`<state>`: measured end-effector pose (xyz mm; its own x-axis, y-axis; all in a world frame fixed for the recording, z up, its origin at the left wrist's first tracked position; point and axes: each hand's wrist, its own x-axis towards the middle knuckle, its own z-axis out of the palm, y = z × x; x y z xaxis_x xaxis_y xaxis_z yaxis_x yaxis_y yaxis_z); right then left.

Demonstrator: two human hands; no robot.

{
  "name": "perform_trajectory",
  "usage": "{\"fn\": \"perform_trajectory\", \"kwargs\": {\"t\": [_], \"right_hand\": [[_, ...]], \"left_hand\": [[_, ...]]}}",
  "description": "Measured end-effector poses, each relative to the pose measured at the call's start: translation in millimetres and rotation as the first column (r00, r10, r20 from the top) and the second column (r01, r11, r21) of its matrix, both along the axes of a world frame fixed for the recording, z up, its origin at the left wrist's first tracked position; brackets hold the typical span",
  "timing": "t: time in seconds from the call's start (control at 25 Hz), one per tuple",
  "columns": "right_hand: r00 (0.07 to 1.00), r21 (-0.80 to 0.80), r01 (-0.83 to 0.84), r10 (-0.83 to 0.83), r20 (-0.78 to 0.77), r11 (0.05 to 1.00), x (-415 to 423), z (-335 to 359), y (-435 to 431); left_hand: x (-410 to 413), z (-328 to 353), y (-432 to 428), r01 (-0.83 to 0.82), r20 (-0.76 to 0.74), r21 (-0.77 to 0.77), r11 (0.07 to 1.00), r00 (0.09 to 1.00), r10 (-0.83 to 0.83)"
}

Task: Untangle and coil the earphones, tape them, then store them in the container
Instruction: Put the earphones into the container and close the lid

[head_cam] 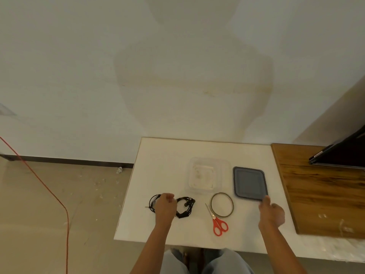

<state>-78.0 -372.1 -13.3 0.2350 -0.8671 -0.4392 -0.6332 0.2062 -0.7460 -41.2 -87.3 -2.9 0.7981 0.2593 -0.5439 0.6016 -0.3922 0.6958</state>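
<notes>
Tangled black earphones lie on the white table in two bunches, one at the left (152, 202) and one at the right (185, 207). My left hand (166, 205) sits between the bunches with its fingers curled down onto the cable. A clear, open plastic container (205, 162) stands behind them. Its grey lid (249, 183) lies flat to the right of it. My right hand (271, 211) has curled fingers and its thumb touches the lid's near edge; a real grip is not visible. A thin roll of tape (211, 202) lies flat in front of the container.
Red-handled scissors (217, 221) lie just in front of the tape roll, blades pointing away. A wooden board (320, 190) adjoins the table on the right, with a dark laptop-like device (343, 155) at its back. A red cable (49, 190) runs across the floor at left.
</notes>
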Motion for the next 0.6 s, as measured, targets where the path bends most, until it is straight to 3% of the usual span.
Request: {"fn": "perform_trajectory", "kwargs": {"t": [0.04, 0.08, 0.16, 0.24, 0.32, 0.36, 0.44, 0.6], "right_hand": [[0.996, -0.112, -0.043, 0.033, -0.087, 0.993, -5.4, 3.1, 6.2], [0.996, -0.231, -0.073, 0.059, -0.068, 0.97, -9.4, 9.0, 17.9], [0.945, -0.349, -0.269, 0.317, 0.087, 0.898, -12.7, 20.4, 59.2], [0.722, -0.288, -0.647, 0.689, 0.065, 0.706, -5.4, 19.1, 106.8], [0.521, -0.146, -0.85, 0.85, -0.081, 0.507, 9.9, 8.3, 143.7], [0.465, -0.078, -0.885, 0.868, -0.174, 0.458, 16.1, 1.0, 156.1], [0.428, -0.02, -0.899, 0.87, -0.246, 0.436, 22.8, -10.1, 170.8], [0.47, -0.028, -0.879, 0.857, -0.21, 0.475, 17.0, -11.4, 177.2]], "left_hand": [[-4.4, 1.0, 3.5, 0.004, -0.022, 0.033, 0.999, 1.0, -0.004], [-8.4, 1.9, 5.7, 0.006, -0.036, 0.067, 0.998, 0.999, -0.004], [-15.8, 2.7, 9.6, -0.026, -0.066, 0.087, 0.996, 0.997, 0.032], [-21.6, -0.6, 9.4, -0.01, -0.119, 0.096, 0.995, 0.993, 0.021], [-26.0, -6.3, 5.9, -0.015, -0.16, 0.063, 0.998, 0.987, 0.025], [-27.3, -5.3, 3.9, -0.018, -0.175, 0.031, 0.999, 0.984, 0.023], [-28.1, -2.2, -0.2, -0.058, -0.188, -0.024, 0.998, 0.981, 0.053], [-24.8, -14.7, 0.3, -0.202, -0.29, -0.155, 0.967, 0.945, 0.151]]}}
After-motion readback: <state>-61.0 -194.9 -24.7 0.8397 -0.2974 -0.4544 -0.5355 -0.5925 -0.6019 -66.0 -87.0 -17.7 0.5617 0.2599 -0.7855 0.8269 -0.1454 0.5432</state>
